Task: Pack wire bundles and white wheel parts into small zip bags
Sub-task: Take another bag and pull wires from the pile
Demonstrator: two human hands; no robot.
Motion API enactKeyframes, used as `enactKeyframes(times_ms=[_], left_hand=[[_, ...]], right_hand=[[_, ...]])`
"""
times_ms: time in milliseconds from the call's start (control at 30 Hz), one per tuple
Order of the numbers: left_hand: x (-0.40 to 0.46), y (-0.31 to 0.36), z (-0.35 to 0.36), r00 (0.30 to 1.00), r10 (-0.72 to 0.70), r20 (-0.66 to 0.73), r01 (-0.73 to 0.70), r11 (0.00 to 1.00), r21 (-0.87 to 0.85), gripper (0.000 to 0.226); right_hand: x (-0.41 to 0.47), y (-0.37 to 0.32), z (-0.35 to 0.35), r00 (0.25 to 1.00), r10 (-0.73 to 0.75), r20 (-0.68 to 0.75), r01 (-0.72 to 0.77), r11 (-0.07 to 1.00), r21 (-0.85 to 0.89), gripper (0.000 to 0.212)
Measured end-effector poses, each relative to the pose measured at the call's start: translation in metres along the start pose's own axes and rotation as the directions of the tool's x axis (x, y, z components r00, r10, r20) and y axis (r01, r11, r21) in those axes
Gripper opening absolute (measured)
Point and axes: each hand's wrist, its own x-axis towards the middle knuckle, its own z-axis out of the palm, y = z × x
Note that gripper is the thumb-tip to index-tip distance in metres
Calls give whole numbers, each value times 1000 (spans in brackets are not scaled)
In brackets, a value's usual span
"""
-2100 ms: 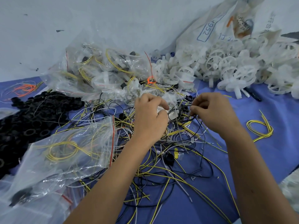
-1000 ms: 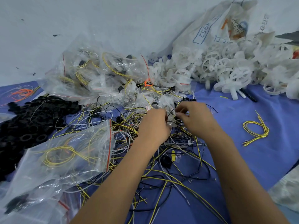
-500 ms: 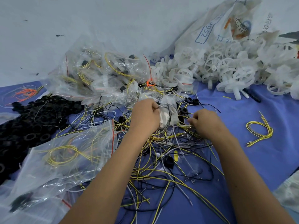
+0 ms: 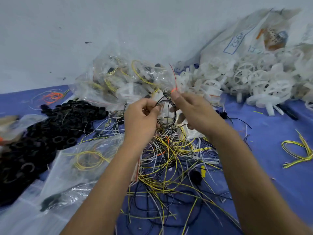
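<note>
A heap of small black plastic rings (image 4: 42,131) lies at the left on the blue cloth-covered worktop (image 4: 271,138). A large white woven sack with blue print (image 4: 240,41) leans against the pale grey wall (image 4: 118,22) at the back right. A black pen-like stick (image 4: 288,112) lies near the right edge.

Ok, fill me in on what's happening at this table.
A person is sorting parts on a blue table. Both hands hold a black wire loop above the loose wire tangle: the left hand pinches one side, the right hand the other. Filled zip bags lie behind, white wheel parts to the right. The loop is not yet bagged.
</note>
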Motion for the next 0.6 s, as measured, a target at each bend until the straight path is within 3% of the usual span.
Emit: enactKeyframes(times_ms=[67, 100, 167, 200, 300, 367, 500, 600], left_hand=[[-2, -6, -14, 1000, 11, -5, -11, 1000, -22, 13], [-2, -10, -24, 1000, 17, -3, -17, 999, -45, 14], [-4, -17, -42, 999, 37, 36, -35, 998, -55, 14], [-4, -20, -49, 997, 49, 64, -46, 998, -50, 13], [0, -29, -63, 998, 35, 50, -31, 997, -73, 9], [4, -34, -68, 1000, 13, -12, -15, 995, -102, 9], [3, -36, -64, 995, -94, -30, 89, 986, -141, 9], [-1, -36, -54, 989, -132, -59, 139, 983, 122, 21]], right_hand=[[3, 2, 23, 999, -16, 50, 15, 1000, 23, 18], [4, 4, 34, 999, 3, 39, -4, 999, 41, 25], [4, 9, 50, 1000, 11, 3, -11, 1000, 26, 61], [2, 12, 57, 999, 1, 36, -3, 999, 54, 64], [-2, 22, 77, 985, -55, 165, -12, 925, 380, 23], [-4, 26, 87, 993, -44, 114, -21, 858, 514, 18], [0, 31, 97, 1000, 31, -7, -22, 838, 546, 9], [4, 37, 98, 979, 120, -163, -12, 838, 545, 19]])
